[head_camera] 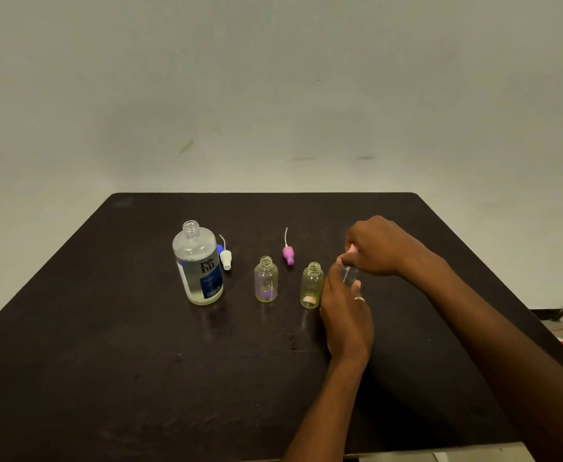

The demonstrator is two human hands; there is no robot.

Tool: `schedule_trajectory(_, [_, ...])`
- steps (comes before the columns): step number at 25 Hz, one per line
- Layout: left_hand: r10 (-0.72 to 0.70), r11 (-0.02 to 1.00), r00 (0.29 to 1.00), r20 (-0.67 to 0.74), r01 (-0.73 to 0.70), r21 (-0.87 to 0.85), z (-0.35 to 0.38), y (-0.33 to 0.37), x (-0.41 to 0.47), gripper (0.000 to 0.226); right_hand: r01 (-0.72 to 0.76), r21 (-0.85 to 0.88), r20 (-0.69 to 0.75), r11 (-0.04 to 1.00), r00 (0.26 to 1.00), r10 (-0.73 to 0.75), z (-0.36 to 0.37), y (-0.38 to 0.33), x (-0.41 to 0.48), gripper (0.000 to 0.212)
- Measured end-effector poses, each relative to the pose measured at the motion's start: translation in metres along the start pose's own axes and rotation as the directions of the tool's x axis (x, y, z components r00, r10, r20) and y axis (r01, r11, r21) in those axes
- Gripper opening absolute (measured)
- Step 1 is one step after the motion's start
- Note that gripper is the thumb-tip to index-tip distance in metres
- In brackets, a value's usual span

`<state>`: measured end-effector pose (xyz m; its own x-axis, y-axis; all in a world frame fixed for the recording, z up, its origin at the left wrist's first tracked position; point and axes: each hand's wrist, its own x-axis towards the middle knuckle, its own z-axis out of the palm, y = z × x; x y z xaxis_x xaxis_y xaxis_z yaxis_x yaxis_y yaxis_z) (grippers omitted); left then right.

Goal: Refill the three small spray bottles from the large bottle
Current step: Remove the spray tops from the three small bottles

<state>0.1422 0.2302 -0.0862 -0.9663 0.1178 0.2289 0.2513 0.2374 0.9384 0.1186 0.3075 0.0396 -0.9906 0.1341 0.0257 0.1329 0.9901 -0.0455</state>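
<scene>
In the middle of the frame, on the dark bench [107, 328], the large bottle [198, 261] stood open with liquid inside. The first small bottle [266, 279] and the second small bottle [311, 285] stood open and looked empty. A white top [226, 259] and a pink top [288, 255] lay near them. My left hand [344, 315] held the third small bottle [353, 277]. My right hand [378, 248] pinched its top, with the tube partly inside. I judged that nothing was filled yet.
</scene>
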Motion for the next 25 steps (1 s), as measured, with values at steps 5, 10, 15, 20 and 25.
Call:
schedule_trajectory(5, [0.04, 0.999, 0.999, -0.012, -0.04, 0.002, 0.003, -0.004, 0.001, 0.044, 0.053, -0.006, -0.019, 0.999, 0.998, -0.053, -0.002, 0.002, -0.003, 0.013])
schedule_trajectory(10, [0.048, 0.998, 0.999, 0.007, -0.048, 0.033, 0.003, -0.006, 0.001, 0.044, 0.182, 0.039, 0.091, 0.982, 0.979, -0.185, -0.009, 0.002, -0.005, 0.02])
schedule_trajectory(15, [0.064, 0.998, 0.998, 0.002, -0.064, 0.015, 0.004, -0.006, 0.001, 0.041, 0.08, -0.008, 0.068, 0.997, 0.995, -0.079, -0.01, 0.006, -0.008, 0.032])
schedule_trajectory(20, [0.092, 0.996, 0.995, -0.03, -0.092, 0.012, 0.005, -0.006, 0.002, 0.034, -0.044, -0.09, -0.048, 0.995, 0.998, 0.04, -0.004, 0.003, -0.008, 0.039])
schedule_trajectory(25, [0.061, 0.998, 0.998, 0.006, -0.061, 0.018, 0.005, -0.008, 0.003, 0.039, 0.129, 0.089, 0.151, 0.988, 0.978, -0.141, -0.014, 0.002, -0.009, 0.023])
